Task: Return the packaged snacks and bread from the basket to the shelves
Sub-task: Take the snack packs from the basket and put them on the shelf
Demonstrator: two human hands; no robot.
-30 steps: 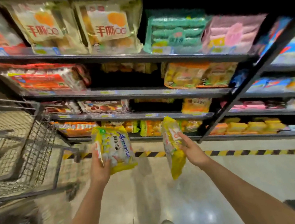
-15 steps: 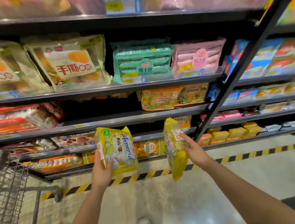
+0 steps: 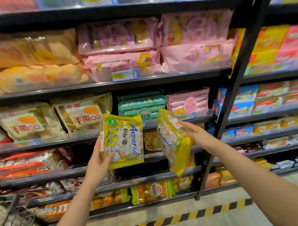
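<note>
Yellow plastic dominates the middle of the head view: two yellow-and-white snack packets printed with blue "Ameria" lettering are held up in front of a tall black metal shelf unit (image 3: 104, 85). The left hand (image 3: 98, 162) grips the left yellow snack packet (image 3: 123, 140) by its lower left edge, thumb across the front and fingers curled behind, so the packet stands nearly upright with its face toward the camera. The right hand (image 3: 195, 135) grips the right yellow snack packet (image 3: 174, 143) along its right side, fingers curled round it; this packet is turned edge-on and tilts, its lower end hanging down and to the right. The two packets are near each other but apart, both in the air in front of the middle shelves and touching no shelf.

Behind them on one shelf stand cream bread bags with red characters (image 3: 81, 116), a stack of mint-green roll packs (image 3: 142, 106) and a stack of pink roll packs (image 3: 189, 102). The shelf above carries pale pink bags (image 3: 124, 65) and tan bags (image 3: 32, 57), both blurred. Lower shelves hold red and orange packets, too blurred to read. A grey wire shopping cart (image 3: 10, 219) shows at the lower left corner, and a yellow-and-black striped floor line (image 3: 175, 219) runs along the foot of the shelving.
</note>
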